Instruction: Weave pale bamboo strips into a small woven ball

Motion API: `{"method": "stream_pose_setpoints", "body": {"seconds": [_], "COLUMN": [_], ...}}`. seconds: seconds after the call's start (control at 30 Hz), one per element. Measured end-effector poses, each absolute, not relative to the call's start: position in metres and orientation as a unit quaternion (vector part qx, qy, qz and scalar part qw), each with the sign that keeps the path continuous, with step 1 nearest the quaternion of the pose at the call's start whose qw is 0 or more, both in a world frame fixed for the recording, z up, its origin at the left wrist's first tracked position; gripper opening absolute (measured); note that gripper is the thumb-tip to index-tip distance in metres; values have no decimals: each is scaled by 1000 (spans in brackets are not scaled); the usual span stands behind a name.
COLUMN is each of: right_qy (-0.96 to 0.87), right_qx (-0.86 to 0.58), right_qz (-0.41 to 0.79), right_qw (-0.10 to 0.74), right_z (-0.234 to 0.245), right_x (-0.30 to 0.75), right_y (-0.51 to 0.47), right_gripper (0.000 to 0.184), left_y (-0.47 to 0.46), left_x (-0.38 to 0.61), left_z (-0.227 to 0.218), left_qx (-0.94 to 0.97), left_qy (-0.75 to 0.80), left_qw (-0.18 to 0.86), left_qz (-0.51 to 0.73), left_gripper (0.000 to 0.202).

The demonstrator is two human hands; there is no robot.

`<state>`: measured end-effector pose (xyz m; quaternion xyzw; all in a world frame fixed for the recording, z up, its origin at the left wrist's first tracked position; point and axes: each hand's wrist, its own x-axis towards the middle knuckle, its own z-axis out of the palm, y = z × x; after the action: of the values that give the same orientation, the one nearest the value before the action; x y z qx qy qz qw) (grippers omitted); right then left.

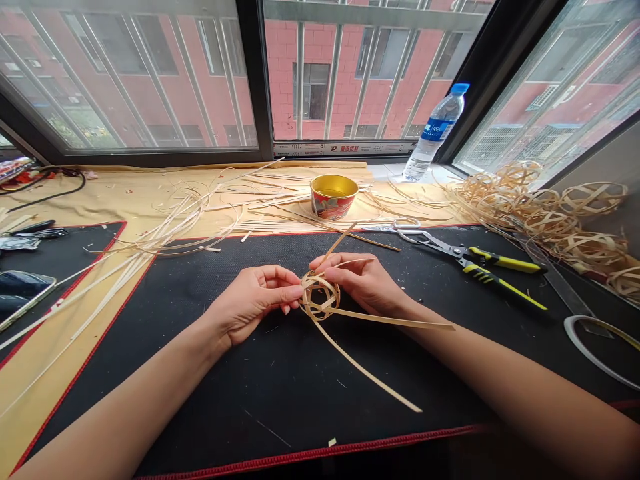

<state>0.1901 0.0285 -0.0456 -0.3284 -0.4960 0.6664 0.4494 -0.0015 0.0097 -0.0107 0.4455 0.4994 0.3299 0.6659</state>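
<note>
One small woven ball of pale flat strips sits between two hands, just above the middle of the black mat. It is an open lattice of looped bands. Three loose ends stick out: one toward the far edge, one to the right, and one toward the near edge.

The left hand pinches the ball's left side with closed fingertips. The right hand curls its fingers around the right side and grips it.

Past the mat's far edge stand one yellow cup and one water bottle. One pair of yellow-handled shears lies on the mat, right of the hands. Many coiled strips are heaped at the table's right edge, and straight loose strips spread toward the left. Nothing blocks the ball.
</note>
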Motion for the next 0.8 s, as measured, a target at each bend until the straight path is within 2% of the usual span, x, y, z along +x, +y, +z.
{"method": "stream_pose_setpoints", "body": {"seconds": [0.27,0.8], "right_qy": [-530,-563], "right_qx": [-356,-365], "right_qz": [639,616], "right_qw": [429,413], "right_z": [-37,-36], "right_x": [185,180], "right_y": [19,12], "right_gripper": [29,24], "left_y": [4,5], "left_x": [2,0], "left_z": [-9,-6], "left_qx": [462,516], "left_qy": [489,469], "left_qw": [661,654], "left_qz": [334,293], "left_gripper": [22,20]}}
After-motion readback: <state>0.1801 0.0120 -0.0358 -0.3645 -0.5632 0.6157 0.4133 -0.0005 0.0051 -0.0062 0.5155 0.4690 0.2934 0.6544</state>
